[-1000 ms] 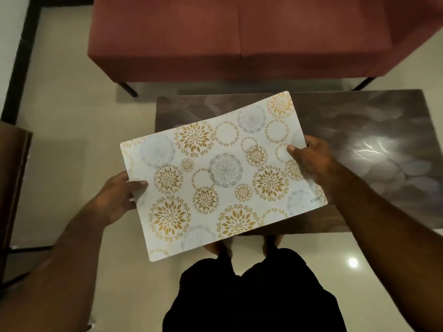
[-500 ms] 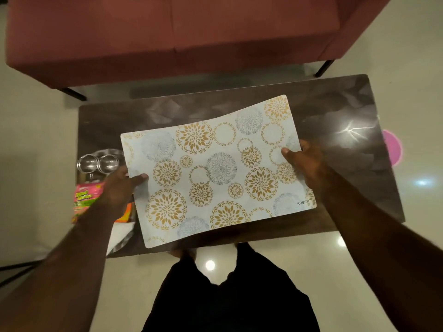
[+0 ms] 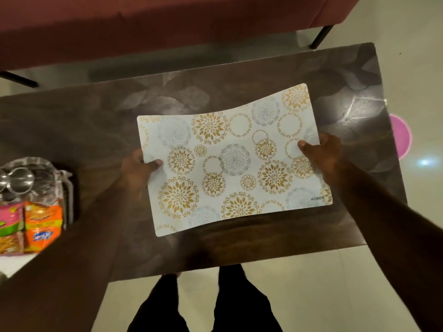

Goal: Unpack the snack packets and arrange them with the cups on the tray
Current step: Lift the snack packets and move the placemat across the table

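Orange snack packet and pink-and-green snack packet lie side by side at the far left end of the dark brown glossy table. They're blurred, so I can't tell if they're opened. Just behind them are shiny round steel cups inside a crumpled clear plastic bag. I can't tell whether the packets sit in that same bag. My read is that unpacking hasn't started and nothing is arranged, so nearly the whole task is left.

Both hands are on a white flexible rectangular mat printed with gold and grey flower circles, over the middle of the table. The left hand pinches the left short edge, thumb on top and fingers underneath. The right hand pinches the right short edge the same way. The mat sags in the middle, its far right corner is lifted, and there's a shadow under the near edge. I'd say it isn't lying flat, but I can't tell if any part touches the table. I'm guessing it's the tray or its liner, and laying it down looks like the current step.

Around it, a red upholstered sofa runs along the far side and the pale tiled floor shows below. A pink round object lies on the floor past the table's right end, partly hidden. In the way: the bag and packets are well apart from the mat, and my left forearm lies just beside the packets.
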